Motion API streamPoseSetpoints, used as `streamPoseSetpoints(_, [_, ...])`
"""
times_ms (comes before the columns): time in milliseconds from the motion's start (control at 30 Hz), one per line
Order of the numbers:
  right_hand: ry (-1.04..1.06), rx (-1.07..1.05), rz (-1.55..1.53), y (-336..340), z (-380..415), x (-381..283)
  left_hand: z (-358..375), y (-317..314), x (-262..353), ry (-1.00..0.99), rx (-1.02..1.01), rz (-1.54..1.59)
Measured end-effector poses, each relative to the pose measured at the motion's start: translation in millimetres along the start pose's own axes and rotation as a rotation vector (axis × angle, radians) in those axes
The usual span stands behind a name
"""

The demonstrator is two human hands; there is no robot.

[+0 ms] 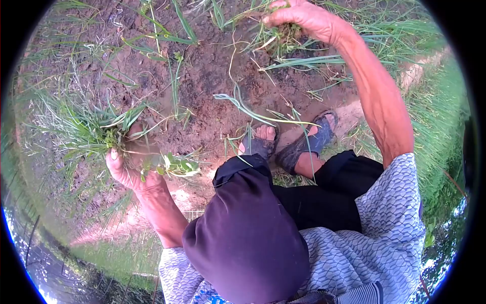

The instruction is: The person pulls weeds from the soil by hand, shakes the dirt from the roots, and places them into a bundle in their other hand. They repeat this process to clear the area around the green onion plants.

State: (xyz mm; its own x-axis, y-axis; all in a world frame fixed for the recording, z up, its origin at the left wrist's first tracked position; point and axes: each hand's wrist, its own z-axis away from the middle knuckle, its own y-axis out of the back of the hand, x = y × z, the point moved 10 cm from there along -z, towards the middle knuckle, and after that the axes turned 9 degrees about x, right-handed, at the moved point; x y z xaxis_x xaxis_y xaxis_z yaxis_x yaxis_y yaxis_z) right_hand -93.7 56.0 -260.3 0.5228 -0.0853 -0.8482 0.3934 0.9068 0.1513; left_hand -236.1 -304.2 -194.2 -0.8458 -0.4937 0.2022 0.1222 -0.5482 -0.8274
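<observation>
At the left, my left hand is closed around a bunch of weeds, its thin grassy blades fanning out to the left. A broad-leaved sprig pokes out to the right of that hand. My right hand, at the top of the head view, is bent over a muddy clump of weeds, with fingers curled on it near the soil. Just below that clump, long tubular onion-like leaves lie across the ground. The fingertips of my right hand are partly cut off by the frame's upper edge.
Damp brown soil spreads between my hands, with scattered onion-like plants standing in it. My sandalled feet are on the soil, a loose bent leaf beside them. A dark-clad knee fills the lower middle. Denser grass borders the right.
</observation>
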Motion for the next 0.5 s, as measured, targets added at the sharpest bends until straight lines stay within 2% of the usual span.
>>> streamPoseSetpoints(33, [-0.047, 0.14, -0.176, 18, 13, -19, -2, -14, -12, 0.113, -0.102, 0.007])
streamPoseSetpoints(67, [-0.178, 0.12, -0.178, 37, 19, -34, -4, -11, -10, 0.057, -0.051, -0.012])
streamPoseSetpoints(100, [-0.072, 0.102, -0.206, 44, 24, -56, -5, -8, -7, 0.002, 0.001, -0.034])
streamPoseSetpoints(133, [0.036, 0.083, -0.232, 48, 28, -76, -6, -15, -10, 0.039, -0.007, -0.045])
streamPoseSetpoints(267, [-0.191, 0.001, 1.077, 58, 32, -61, -3, 14, 11, -0.06, 0.071, -0.057])
streamPoseSetpoints(333, [0.53, -0.496, 1.677, 57, -7, 44, 0, 14, 14, -0.095, 0.057, -0.082])
streamPoseSetpoints(400, [-0.131, 0.038, 1.192, 74, -21, 46, 7, 22, 17, -0.215, 0.209, -0.165])
streamPoseSetpoints(467, [0.002, 0.2, 1.005, 52, -27, 40, 14, 30, 20, -0.238, 0.262, -0.151])
streamPoseSetpoints(500, [-0.03, 0.245, 0.952, 45, -22, 40, 19, 36, 23, -0.23, 0.267, -0.131])
